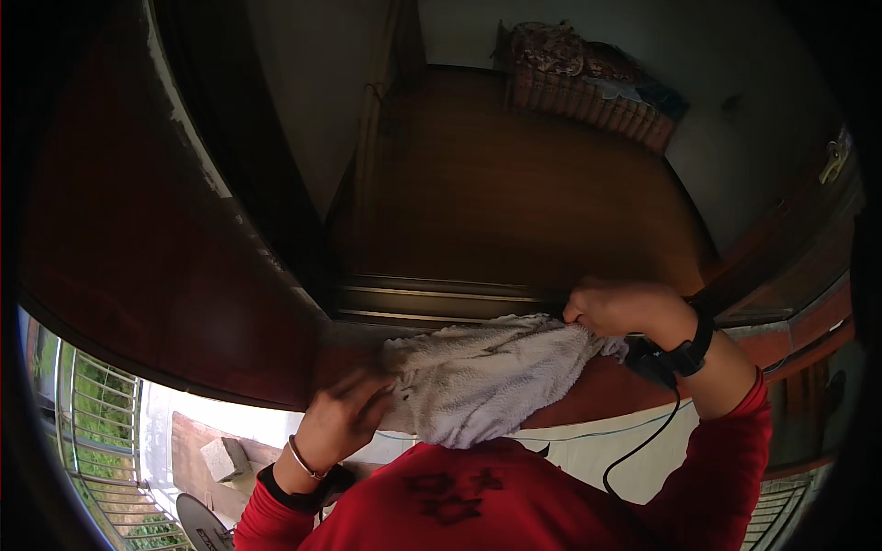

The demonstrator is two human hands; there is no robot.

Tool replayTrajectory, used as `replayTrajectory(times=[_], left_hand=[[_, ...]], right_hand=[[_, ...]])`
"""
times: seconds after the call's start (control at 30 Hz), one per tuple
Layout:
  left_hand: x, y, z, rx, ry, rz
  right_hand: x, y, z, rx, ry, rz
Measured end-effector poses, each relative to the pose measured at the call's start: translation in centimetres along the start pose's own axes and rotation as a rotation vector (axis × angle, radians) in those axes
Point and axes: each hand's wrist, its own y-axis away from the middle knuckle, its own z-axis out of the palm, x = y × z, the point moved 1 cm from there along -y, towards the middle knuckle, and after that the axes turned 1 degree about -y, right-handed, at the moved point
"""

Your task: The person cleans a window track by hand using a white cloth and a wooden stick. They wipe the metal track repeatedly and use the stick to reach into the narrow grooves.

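Observation:
A worn, off-white terry towel (482,379) with dark stains hangs bunched between my two hands, in front of my red top. My right hand (606,313) is closed on the towel's upper right corner, near the window sill's inner edge. At the towel's left edge is my left hand (355,403), somewhat blurred, its fingers bent against the cloth; how firmly they hold it cannot be told. The dark red sill (586,396) shows beneath and beside the towel.
Metal window tracks (427,296) run just beyond the towel. Past them lie a brown floor (524,186) and a striped sofa (586,103) piled with cloths. Behind me are a pale block (226,459), a dish antenna (200,520) and a barred railing (103,413). A black cable (623,454) hangs by my right wrist.

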Motion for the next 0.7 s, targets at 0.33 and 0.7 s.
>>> replayTrajectory(times=[0.33,0.7], left_hand=[[-0.5,-1.9,0.4,-0.118,-0.135,-0.059],[0.7,-4.2,0.9,-0.079,-0.338,0.083]], right_hand=[[-0.2,1.9,0.8,0.117,0.152,0.045],[3.6,6.1,-0.2,0.455,-0.219,0.176]])
